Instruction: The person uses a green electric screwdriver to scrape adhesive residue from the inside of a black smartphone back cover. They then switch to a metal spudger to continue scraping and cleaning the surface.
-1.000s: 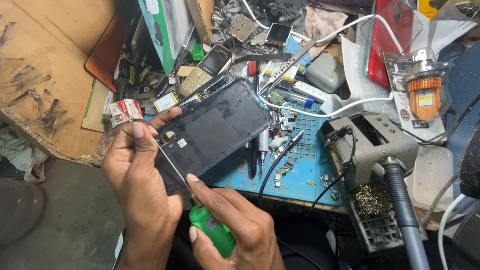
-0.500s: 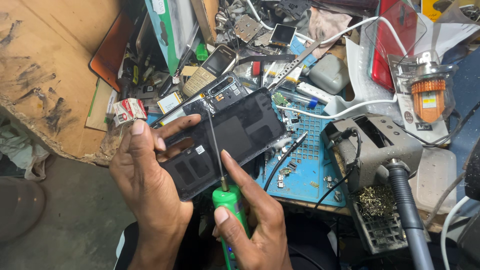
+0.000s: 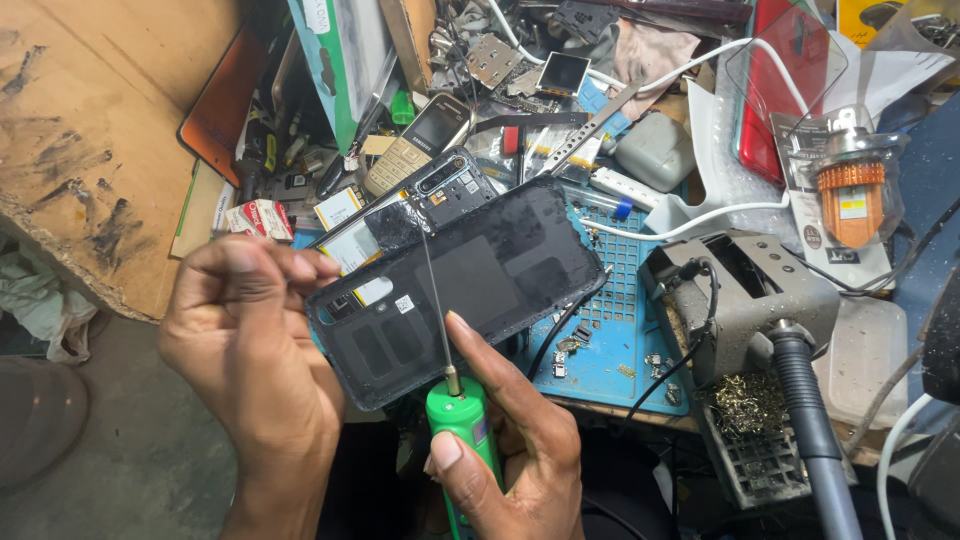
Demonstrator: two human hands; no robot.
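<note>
My left hand [image 3: 250, 340] pinches the left edge of a smartphone whose black back cover [image 3: 460, 290] is lifted partly off the body [image 3: 440, 195], showing the camera module and inner frame. My right hand [image 3: 510, 440] grips a green-handled screwdriver [image 3: 462, 420]. Its thin metal shaft runs up across the cover, and its tip rests at the upper gap between cover and body. The phone is held tilted above the front edge of a blue work mat [image 3: 610, 330].
The bench is crowded: an old keypad phone [image 3: 415, 140], a small screen module [image 3: 562, 72], a white cable [image 3: 700, 215], a grey soldering stand with brass wool [image 3: 750, 300], a red phone in plastic [image 3: 790, 80], and an orange-topped bulb pack [image 3: 850, 190]. A cardboard sheet [image 3: 90, 130] lies left.
The screwdriver swung from the phone's lower left edge to upright, tip now at the top gap. The back cover has lifted further off the body.
</note>
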